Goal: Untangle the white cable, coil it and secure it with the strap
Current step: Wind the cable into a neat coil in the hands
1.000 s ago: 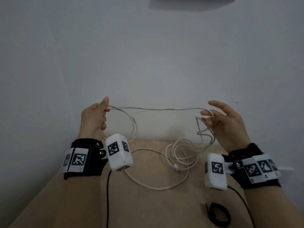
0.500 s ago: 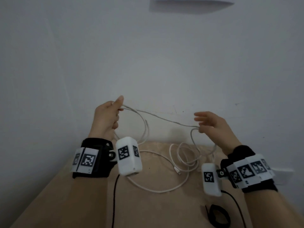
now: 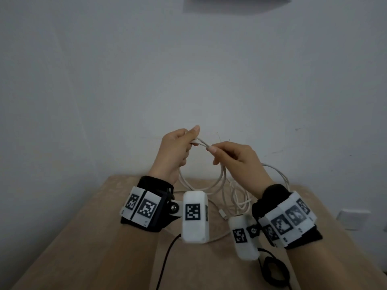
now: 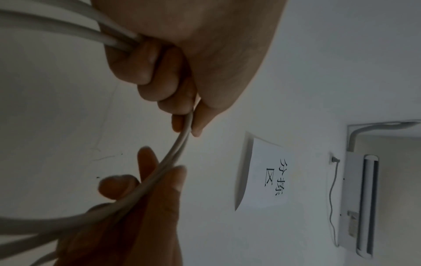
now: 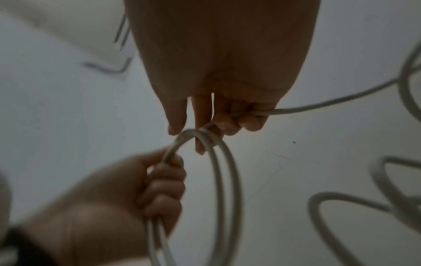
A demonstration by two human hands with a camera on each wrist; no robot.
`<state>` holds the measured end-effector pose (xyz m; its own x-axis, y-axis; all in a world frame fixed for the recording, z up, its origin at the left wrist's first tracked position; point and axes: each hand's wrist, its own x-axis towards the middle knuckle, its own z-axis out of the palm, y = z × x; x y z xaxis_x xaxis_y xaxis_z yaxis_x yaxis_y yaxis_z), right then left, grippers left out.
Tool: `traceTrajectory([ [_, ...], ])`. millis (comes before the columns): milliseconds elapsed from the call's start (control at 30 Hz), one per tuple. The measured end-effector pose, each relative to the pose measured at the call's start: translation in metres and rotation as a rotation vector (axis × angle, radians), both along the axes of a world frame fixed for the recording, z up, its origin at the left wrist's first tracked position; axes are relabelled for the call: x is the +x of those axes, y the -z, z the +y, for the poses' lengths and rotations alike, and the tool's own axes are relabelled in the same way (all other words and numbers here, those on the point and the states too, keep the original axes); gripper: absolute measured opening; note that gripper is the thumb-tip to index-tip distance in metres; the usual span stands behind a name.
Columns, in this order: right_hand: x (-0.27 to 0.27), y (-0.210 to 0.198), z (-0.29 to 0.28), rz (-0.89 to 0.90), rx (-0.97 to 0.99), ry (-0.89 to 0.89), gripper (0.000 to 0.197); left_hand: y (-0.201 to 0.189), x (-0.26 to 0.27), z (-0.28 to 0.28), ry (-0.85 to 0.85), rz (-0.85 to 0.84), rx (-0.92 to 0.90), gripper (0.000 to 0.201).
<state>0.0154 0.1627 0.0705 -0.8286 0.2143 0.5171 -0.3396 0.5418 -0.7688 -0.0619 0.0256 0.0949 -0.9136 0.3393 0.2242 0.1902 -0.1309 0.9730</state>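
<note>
Holding loops raised above the worktop (image 3: 109, 227): our left hand (image 3: 176, 151) grips the gathered cable (image 3: 222, 176), right hand (image 3: 236, 162) fingers pinching the next turn beside it (slack trails below). Strap (image 3: 274, 275) waits near, for later.

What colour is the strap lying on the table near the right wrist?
Black. The strap shows best in the head view, lying looped on the tan table.
</note>
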Motion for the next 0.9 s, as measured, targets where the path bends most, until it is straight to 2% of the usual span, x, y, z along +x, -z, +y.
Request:
traceTrajectory([
  [233, -0.001, 0.001, 0.005, -0.013, -0.221, -0.095, 0.015, 0.000, -0.001, -0.003, 0.113, -0.073, 0.051, 0.034],
  [500, -0.002, -0.002, 0.013, 0.125, -0.483, 0.016, 0.014, 0.000, -0.008, -0.017, 0.409, -0.220, 0.155, 0.025],
  [633, -0.003, -0.001, 0.015, 0.136, -0.552, 0.018, 0.015, 0.002, -0.008, -0.019, 0.424, -0.151, 0.164, 0.022],
  [900, 0.002, -0.004, 0.014, 0.109, -0.486, -0.043, 0.015, 0.001, -0.006, -0.013, 0.368, -0.053, 0.168, 0.027],
])
